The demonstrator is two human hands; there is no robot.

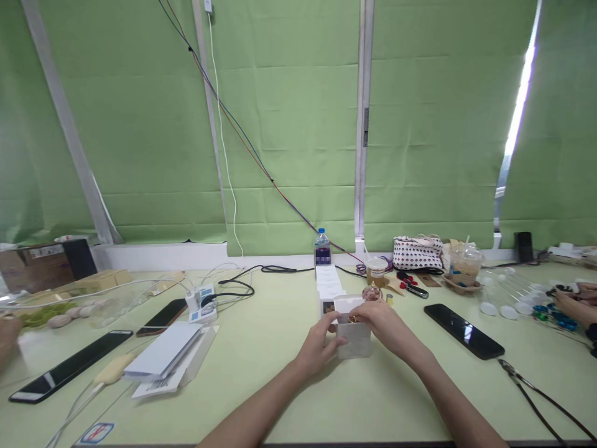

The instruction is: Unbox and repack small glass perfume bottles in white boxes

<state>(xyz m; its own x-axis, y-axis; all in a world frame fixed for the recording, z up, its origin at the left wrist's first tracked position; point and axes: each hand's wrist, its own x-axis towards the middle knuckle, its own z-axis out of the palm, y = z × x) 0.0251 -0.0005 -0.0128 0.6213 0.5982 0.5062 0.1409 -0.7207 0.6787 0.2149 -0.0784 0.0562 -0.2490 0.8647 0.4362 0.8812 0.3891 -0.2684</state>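
Observation:
My left hand (pixel 319 343) grips a small white box (pixel 354 342) by its left side, just above the table. The box's lid flap stands up at the back. At the box's open top, my right hand (pixel 380 320) has its fingers closed round a small gold-coloured item (pixel 353 319), mostly hidden by the fingers. Behind the right hand shows a round pinkish-brown piece (pixel 372 292); its kind is unclear. A row of white boxes (pixel 329 280) runs back from my hands toward a water bottle (pixel 322 247).
A cup of drink (pixel 375 272) stands behind my right hand. Phones (pixel 464 330) and pliers (pixel 513 372) lie to the right, beyond them another person's hands (pixel 576 305). White folded cards (pixel 165 354), a power strip (pixel 203 305) and another phone (pixel 72 366) are on the left.

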